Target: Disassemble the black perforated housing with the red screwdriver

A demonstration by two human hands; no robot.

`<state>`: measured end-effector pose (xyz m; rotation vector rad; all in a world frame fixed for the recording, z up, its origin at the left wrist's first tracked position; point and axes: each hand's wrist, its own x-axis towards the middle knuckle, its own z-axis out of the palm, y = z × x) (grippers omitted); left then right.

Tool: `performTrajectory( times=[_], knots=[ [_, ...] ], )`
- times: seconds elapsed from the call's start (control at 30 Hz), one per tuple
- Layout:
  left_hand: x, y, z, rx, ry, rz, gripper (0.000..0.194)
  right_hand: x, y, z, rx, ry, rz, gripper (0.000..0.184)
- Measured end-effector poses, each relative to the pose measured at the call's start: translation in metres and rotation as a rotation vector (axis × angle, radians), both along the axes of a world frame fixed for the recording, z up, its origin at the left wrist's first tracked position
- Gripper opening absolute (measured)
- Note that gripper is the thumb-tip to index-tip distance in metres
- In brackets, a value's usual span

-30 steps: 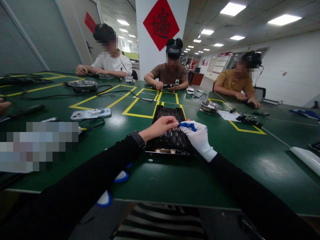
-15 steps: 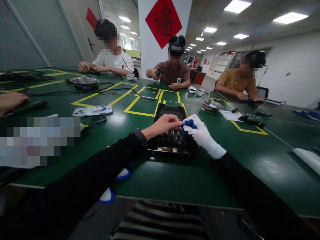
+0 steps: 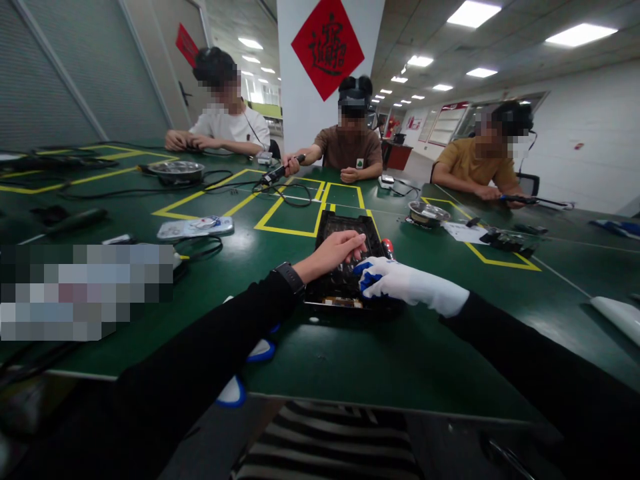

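Note:
My left hand, bare with a dark watch at the wrist, hovers over a black plastic casing. Its fingers stretch forward, and nothing shows in them. A white glove with blue palm and fingertips covers my right hand. Those fingers are apart and bent downward at the casing's right part; whether they touch it I cannot make out. The casing lies open, with a black, shiny inside and a brownish strip along its near edge. Just beyond the right hand is a small red-topped object, partly hidden.
Blue-edged white glove fingers poke out beneath my left sleeve at the table edge. A phone lies left, a metal bowl and dark parts lie right. Across the table sit several people; one holds a black tool.
My hands were together at the fingertips and have parted. The right one has dropped toward the casing, its fingers spreading. Across the table, a person has swung a black tool to the left.

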<state>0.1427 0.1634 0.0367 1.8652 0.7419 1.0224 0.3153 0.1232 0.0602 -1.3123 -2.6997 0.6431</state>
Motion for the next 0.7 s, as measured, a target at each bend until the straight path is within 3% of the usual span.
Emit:
performTrajectory(
  times=[0.13,0.27,0.5,0.6,0.7],
  knots=[
    [0.000,0.000,0.000,0.016,0.006,-0.017,0.041,-0.002,0.008,-0.007,-0.015,-0.024,-0.015,0.024],
    [0.000,0.001,-0.001,0.022,0.004,-0.024,0.041,0.000,0.015,-0.012,-0.042,-0.011,0.040,0.021],
    [0.000,0.000,-0.001,0.026,0.038,-0.032,0.044,-0.010,0.014,-0.002,-0.208,0.046,0.027,0.017],
    [-0.001,-0.004,0.002,0.050,0.064,-0.023,0.053,-0.017,0.008,0.007,-0.233,-0.022,-0.108,0.018],
    [-0.003,-0.011,0.007,0.091,0.119,-0.047,0.068,-0.024,0.003,0.014,-0.159,-0.153,-0.235,0.025]
  ],
)
